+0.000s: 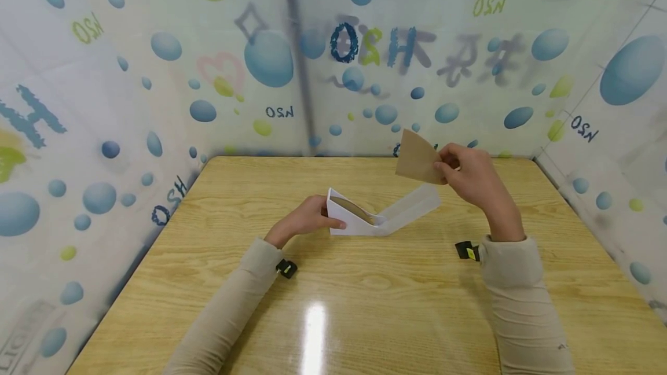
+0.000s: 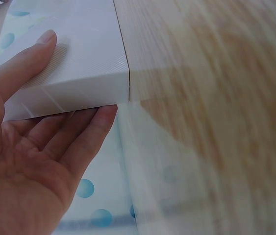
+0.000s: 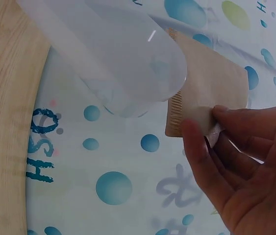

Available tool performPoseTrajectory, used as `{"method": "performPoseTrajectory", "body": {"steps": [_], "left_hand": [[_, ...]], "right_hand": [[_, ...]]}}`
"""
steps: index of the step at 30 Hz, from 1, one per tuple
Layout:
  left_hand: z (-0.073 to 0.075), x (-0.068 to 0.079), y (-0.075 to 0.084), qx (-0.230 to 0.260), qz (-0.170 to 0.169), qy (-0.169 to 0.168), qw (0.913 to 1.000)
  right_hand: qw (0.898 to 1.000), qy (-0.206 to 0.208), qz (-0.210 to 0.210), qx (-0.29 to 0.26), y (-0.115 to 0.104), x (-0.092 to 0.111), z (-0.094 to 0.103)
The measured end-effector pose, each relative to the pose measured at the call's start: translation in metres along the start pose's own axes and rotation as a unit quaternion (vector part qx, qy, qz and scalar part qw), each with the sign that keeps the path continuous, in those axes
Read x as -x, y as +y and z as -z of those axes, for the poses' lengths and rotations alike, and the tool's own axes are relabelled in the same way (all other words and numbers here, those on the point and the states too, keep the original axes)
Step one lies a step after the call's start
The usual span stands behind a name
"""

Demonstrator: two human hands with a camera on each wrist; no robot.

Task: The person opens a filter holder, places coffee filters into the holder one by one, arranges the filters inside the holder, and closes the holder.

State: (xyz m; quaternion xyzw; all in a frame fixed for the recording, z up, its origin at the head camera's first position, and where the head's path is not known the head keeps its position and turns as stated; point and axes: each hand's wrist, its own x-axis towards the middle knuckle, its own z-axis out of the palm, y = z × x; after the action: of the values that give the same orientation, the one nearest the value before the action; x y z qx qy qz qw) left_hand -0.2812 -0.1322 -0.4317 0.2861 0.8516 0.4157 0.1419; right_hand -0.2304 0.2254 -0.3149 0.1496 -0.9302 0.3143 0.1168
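Observation:
A white box [image 1: 350, 219] stands on the table with its translucent lid [image 1: 411, 208] swung open to the right. Brown paper [image 1: 351, 208] shows inside it. My left hand [image 1: 307, 214] grips the box's left end; in the left wrist view the thumb lies on one face and the fingers [image 2: 86, 132] are on the opposite side. Above the lid, my right hand [image 1: 471, 175] pinches a brown paper coffee filter [image 1: 418, 158] between thumb and fingers. The right wrist view shows the crimped edge of this filter [image 3: 216, 73], beside the rounded end of the lid [image 3: 142, 54].
The wooden table [image 1: 365, 305] reaches back to a wall sheet [image 1: 312, 97] printed with blue and green spots. More of this sheeting hangs at both sides. Small black devices are strapped at the left wrist [image 1: 286, 268] and right wrist [image 1: 467, 251].

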Motion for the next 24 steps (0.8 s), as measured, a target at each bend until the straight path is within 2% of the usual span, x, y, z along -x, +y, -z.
{"method": "performPoseTrajectory", "body": {"steps": [24], "left_hand": [[0.000,0.001,0.000,-0.001,-0.005,0.000,1.0000]], "right_hand": [[0.999,0.010,0.039,0.007,-0.005,-0.004,-0.011]]}}
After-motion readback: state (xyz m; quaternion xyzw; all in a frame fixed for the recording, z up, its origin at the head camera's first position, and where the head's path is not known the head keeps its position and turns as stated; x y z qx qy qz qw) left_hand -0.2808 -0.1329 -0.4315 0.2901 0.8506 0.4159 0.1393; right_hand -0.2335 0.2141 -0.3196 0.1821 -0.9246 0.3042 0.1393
